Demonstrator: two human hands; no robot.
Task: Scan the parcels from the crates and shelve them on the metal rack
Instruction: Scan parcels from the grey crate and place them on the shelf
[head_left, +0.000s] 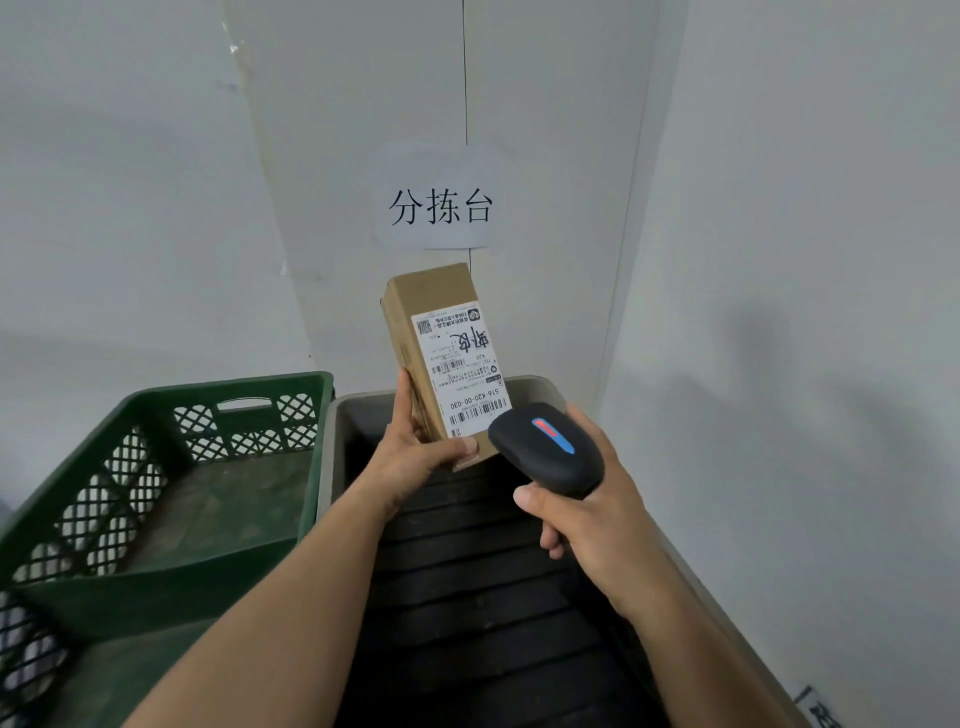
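Above the grey crate (332, 447), the left hand (415, 452) gripped the parcel (441, 358) while the right hand (587, 514) clutched the scanner (545, 449), whose closeness risked misreading the label (460, 364).

I see a white paper sign (440, 200) with three black characters stuck on the pale wall (156, 156) (a thin dark seam (464, 73) runs down behind it), near the room's corner.

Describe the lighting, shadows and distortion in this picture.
Head view: soft, even light with no glare; a broad, blurred shadow lies on the right wall; wide-angle distortion bends the rim of the green crate; the label on the parcel and the scanner are in focus.
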